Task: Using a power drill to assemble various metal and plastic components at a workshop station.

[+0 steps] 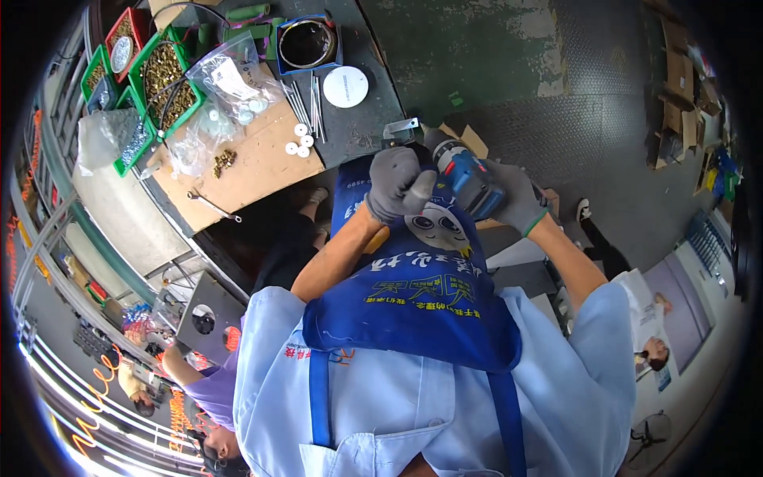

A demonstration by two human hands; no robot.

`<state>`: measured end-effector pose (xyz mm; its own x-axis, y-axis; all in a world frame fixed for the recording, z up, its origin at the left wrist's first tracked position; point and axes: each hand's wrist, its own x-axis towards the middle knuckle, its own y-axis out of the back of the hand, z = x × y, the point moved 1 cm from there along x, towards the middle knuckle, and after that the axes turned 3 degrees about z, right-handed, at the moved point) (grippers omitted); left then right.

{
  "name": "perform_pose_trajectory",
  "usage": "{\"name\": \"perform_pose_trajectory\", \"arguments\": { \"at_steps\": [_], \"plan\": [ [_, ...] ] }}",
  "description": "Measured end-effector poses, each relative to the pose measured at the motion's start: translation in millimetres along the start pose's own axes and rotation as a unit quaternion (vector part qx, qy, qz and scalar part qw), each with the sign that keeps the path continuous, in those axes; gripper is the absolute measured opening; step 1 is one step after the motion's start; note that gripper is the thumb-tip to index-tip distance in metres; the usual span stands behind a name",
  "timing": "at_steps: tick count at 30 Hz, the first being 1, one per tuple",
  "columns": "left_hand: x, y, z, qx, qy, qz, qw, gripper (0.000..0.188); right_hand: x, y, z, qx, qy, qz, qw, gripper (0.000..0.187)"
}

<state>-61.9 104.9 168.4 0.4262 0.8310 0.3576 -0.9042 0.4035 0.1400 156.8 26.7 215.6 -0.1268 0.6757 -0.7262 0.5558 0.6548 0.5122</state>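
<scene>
My right hand (513, 195), in a grey glove, is wrapped round the handle of a blue and black cordless drill (469, 179). The drill's chuck points up and left, toward the table edge. Beside the drill, my gloved left hand (397, 183) is closed with its fingers curled; whether anything is in them is hidden. Just beyond its fingers, a shiny metal bracket (402, 127) sits at the corner of the dark table (358, 119). Both hands are in front of my blue apron (413, 310).
Green bins (167, 79) and a red bin (127, 40) hold brass and silver fasteners. On the table lie metal rods (306, 107), white washers (300, 141), a white disc (346, 86), plastic bags (230, 75) and a wrench (214, 208). Other people are at the left and right.
</scene>
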Motion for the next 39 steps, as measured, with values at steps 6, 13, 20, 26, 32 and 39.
{"name": "perform_pose_trajectory", "arguments": {
  "at_steps": [6, 13, 20, 26, 32, 39],
  "plan": [
    [-7.1, 9.5, 9.5, 0.030, 0.077, -0.039, 0.996, 0.022, -22.6, -81.7, 37.7, 0.073, 0.013, 0.150, 0.986, 0.055],
    [5.2, 27.3, 10.0, 0.095, -0.026, -0.113, 0.989, 0.049, -48.2, -123.1, 26.5, 0.318, -0.062, 0.243, 0.914, 0.055],
    [-3.0, 42.7, 26.7, 0.163, -0.056, -0.118, 0.978, 0.079, -70.2, -138.5, 29.7, 0.341, 0.028, 0.296, 0.892, 0.045],
    [-8.7, 43.1, 36.9, 0.229, 0.027, -0.163, 0.959, 0.046, -94.7, -140.1, 43.4, 0.086, 0.091, 0.373, 0.919, 0.030],
    [11.0, 36.5, 60.2, 0.250, 0.132, -0.131, 0.950, 0.018, -128.9, -73.6, 43.2, 0.364, 0.198, 0.338, 0.845, 0.031],
    [2.7, 36.2, 52.3, 0.145, 0.161, -0.131, 0.968, 0.014, -139.1, -51.5, 40.3, 0.780, 0.267, 0.152, 0.545, 0.052]
  ]
}}
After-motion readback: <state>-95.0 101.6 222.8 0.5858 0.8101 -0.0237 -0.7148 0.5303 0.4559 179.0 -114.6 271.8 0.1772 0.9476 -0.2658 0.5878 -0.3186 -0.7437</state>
